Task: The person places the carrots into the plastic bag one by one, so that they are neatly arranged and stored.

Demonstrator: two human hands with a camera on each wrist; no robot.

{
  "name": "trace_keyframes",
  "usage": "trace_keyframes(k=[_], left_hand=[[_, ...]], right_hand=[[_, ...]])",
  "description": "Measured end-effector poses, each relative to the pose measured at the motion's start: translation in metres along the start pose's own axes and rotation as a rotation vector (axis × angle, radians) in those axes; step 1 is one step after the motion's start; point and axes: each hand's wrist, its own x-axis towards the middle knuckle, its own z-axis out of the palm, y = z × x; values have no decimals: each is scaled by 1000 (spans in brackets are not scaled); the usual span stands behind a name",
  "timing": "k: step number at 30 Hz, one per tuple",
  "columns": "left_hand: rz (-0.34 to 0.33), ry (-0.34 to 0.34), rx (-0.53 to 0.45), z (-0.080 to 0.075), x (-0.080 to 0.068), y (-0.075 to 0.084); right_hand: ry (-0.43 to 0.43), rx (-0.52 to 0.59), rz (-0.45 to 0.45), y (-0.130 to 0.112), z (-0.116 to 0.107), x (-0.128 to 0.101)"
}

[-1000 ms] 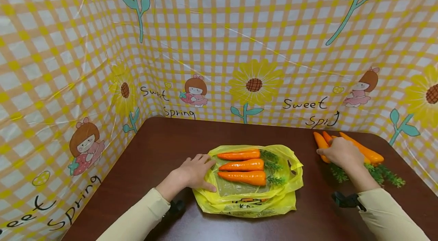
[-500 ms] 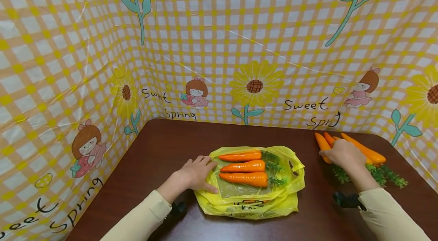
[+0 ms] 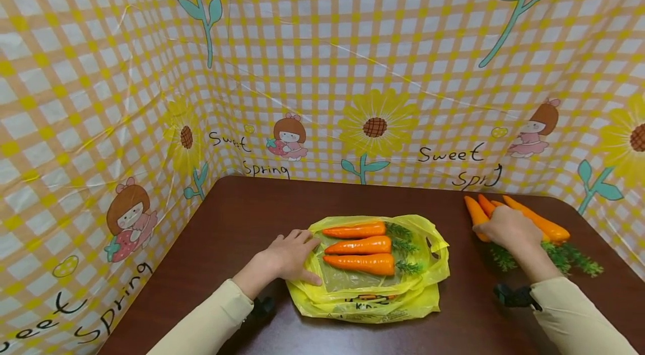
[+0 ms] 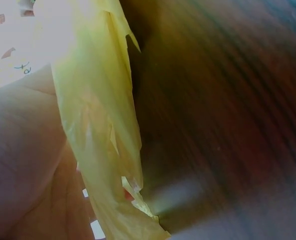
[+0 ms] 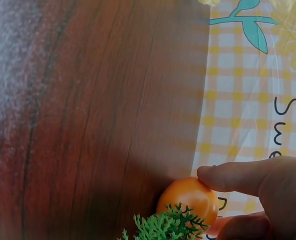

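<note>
Three orange carrots [image 3: 359, 246] with green tops lie side by side on a yellow plastic bag [image 3: 370, 310], tips pointing left. My left hand [image 3: 289, 257] rests on the bag's left edge, fingers spread and thumb lying over the plastic; the left wrist view has yellow film beside the palm [image 4: 23, 155]. At the far right, my right hand [image 3: 514, 229] is over a heap of several carrots [image 3: 546, 226]. Its thumb and fingers pinch a carrot [image 5: 187, 200] near the leafy end in the right wrist view. The heap is partly hidden under that hand.
A dark brown wooden table [image 3: 267, 198] carries everything. Checked cloth walls [image 3: 312, 80] with sunflowers stand behind and at both sides. The carrots' green leaves [image 3: 569, 257] spread toward the table's right edge. A bag handle loop [image 3: 437, 254] faces right.
The whole head view has shifted slightly. Both hands keep nearly the same places, on the bag and at the carrot heap; the carrots in the bag have not moved.
</note>
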Motion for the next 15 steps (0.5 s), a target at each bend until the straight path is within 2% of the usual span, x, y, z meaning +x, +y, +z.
trace_keyframes(k=[5,11,15], left_hand=[[-19,2,5,1,-1,-2],[3,6,19,2,2,-1],[-9,3,16,3,0,-1]], right_hand=[[-11,-13,-29,-3,1,2],[-10,-53,-65,5,2,3],[-14,-89,-105,5,5,8]])
